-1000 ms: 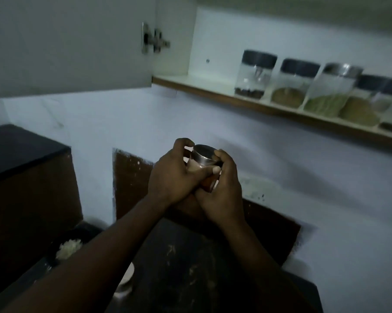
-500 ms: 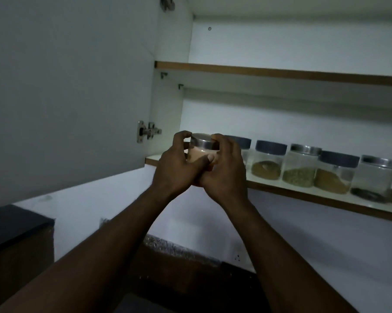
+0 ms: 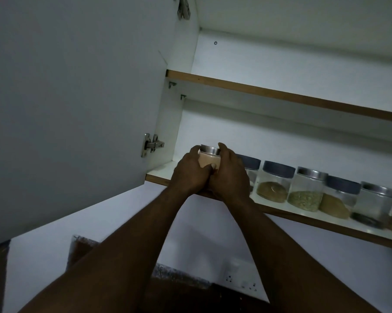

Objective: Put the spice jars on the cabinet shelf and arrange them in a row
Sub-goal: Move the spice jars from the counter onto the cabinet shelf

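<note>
The jar [image 3: 209, 159] is clamped upright between the left hand [image 3: 188, 175] and right hand [image 3: 230, 175] at the shelf [image 3: 159, 175] left end, the row [image 3: 308, 188] lying just to its right.

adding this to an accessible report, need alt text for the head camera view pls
Both hands, left hand and right hand, hold a steel-lidded spice jar at the left end of the lower cabinet shelf, beside a row of jars. The cabinet door stands open on the left.

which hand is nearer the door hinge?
Left. The left hand grips the pink-spice jar on the side toward the hinge; the right hand grips its far side.
</note>
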The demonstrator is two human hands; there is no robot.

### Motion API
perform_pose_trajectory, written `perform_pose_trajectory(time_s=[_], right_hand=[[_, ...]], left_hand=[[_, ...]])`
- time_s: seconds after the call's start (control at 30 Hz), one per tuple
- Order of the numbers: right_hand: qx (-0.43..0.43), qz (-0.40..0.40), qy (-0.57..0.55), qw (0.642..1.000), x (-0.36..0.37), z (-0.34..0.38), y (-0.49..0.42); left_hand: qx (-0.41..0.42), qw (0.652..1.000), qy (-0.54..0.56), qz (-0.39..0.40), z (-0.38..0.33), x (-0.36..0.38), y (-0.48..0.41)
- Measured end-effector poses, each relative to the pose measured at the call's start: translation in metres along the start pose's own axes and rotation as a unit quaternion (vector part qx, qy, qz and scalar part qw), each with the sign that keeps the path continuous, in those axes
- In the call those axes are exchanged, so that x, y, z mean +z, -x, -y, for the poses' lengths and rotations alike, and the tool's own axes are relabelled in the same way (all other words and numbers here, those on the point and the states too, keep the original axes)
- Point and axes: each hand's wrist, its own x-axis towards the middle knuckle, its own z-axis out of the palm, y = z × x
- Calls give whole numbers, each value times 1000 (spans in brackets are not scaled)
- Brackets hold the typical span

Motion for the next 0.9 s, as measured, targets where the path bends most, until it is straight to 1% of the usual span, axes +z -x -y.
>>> perform_pose_trajectory(time_s=[0.13, 0.23, 0.3, 0.37, 0.5, 0.6, 0.7, 0.83, 0.9], right_hand=[[8, -4, 29, 1000, 8, -7, -2], [27, -15, 54, 998, 15, -14, 1], [46, -13, 57, 997, 16, -17, 3], [47, -20, 46, 998, 16, -17, 3], [37, -64, 23, 997, 16, -13, 8], [22, -106, 0, 994, 15, -14, 11], [0, -135, -30, 990, 14, -15, 14], [-55, -119, -15, 991, 15, -19, 19], [-94, -126, -35, 987, 11, -21, 23]], left_hand=[[0, 1000, -24, 19, 5, 17, -14], [7, 997, -58, 52, 5, 31, -22], [12, 994, -83, 73, 6, 37, -25], [8, 992, -100, 76, 9, 41, -26], [-16, 994, -97, 47, 14, 39, -23], [-9, 996, -84, 19, 14, 37, -15], [26, 995, -96, -13, 17, 31, -1], [93, 989, -91, -67, 22, 16, 30], [133, 983, -93, -92, 28, 4, 52]])
